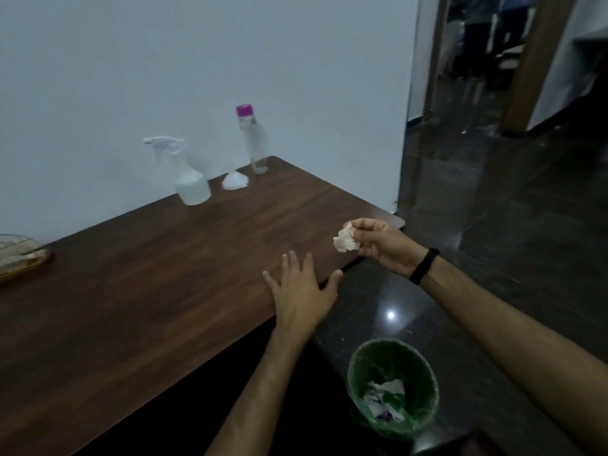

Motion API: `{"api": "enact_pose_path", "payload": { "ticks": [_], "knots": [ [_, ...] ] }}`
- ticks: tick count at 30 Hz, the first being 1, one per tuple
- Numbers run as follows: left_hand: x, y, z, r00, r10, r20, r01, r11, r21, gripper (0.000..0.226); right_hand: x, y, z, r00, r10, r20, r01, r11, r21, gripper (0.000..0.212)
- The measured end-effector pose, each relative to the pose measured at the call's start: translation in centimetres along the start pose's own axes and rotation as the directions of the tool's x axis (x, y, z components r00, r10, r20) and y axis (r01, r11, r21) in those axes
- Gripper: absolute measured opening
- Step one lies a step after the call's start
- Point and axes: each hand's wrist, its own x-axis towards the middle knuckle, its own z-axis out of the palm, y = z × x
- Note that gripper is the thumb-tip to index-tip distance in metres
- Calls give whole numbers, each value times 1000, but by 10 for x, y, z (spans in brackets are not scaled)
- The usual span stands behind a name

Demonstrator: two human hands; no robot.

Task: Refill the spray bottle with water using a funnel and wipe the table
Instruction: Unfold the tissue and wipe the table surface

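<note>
A white spray bottle (187,176) stands near the wall on the dark wooden table (148,274). To its right lies a white funnel (235,182), wide end down, and behind that a clear bottle (253,139) with a purple cap. My left hand (301,294) rests flat on the table's near edge, fingers spread, holding nothing. My right hand (383,245) hovers over the table's right corner, pinching a crumpled white tissue (345,241).
A green waste bin (393,386) with crumpled paper inside stands on the dark glossy floor below my right arm. A tray with a wooden rim (23,258) sits at the table's left edge. A doorway opens at the right.
</note>
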Motion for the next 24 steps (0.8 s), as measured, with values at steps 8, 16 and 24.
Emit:
{"api": "enact_pose_path", "payload": {
  "ticks": [8,16,24],
  "knots": [
    [-50,66,124,872,469,-142,-488,856,-169,44,-75,63,-135,960,186,-208,-194,981,-17,13],
    [-20,47,208,866,229,445,-163,970,-182,50,-70,202,-196,800,297,-520,-590,547,-594,10],
    [-8,37,237,844,167,510,-131,986,-107,52,-49,262,-188,743,377,-554,-644,175,-745,25]
  ]
}}
